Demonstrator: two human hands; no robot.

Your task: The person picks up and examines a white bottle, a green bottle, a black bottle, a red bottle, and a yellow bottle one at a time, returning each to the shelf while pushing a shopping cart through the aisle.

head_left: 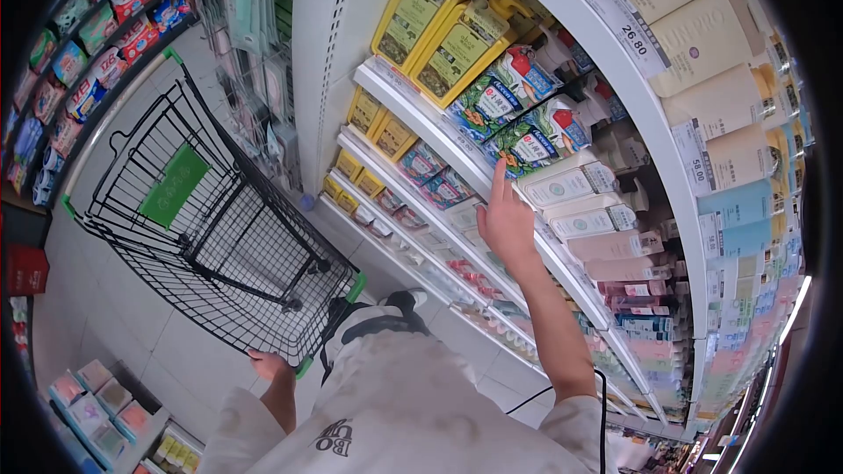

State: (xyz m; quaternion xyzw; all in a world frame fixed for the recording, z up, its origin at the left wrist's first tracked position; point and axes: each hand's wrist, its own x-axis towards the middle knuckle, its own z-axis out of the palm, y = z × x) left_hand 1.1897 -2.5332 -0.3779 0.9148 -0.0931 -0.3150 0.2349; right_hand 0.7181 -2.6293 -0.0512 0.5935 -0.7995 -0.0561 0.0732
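My right hand (508,226) reaches up to the shelf on the right, its index finger stretched out and nothing in its grasp. The fingertip is right at the lower edge of a blue-and-green printed bottle (531,142). A matching bottle (496,96) stands beside it, and white pump bottles (566,183) line the other side. Low on the left, my left hand (266,363) is closed round the near rim of a black wire shopping cart (145,250) with green corners. A green plate (176,185) is fixed inside the cart, and the cart's basket holds no goods.
Yellow pump bottles (461,48) stand farther along the same shelf. A higher white shelf edge (632,31) with price tags curves overhead, carrying beige bottles. Colourful packets (97,61) fill a rack beyond the cart. A low display of small boxes (101,404) stands at bottom left.
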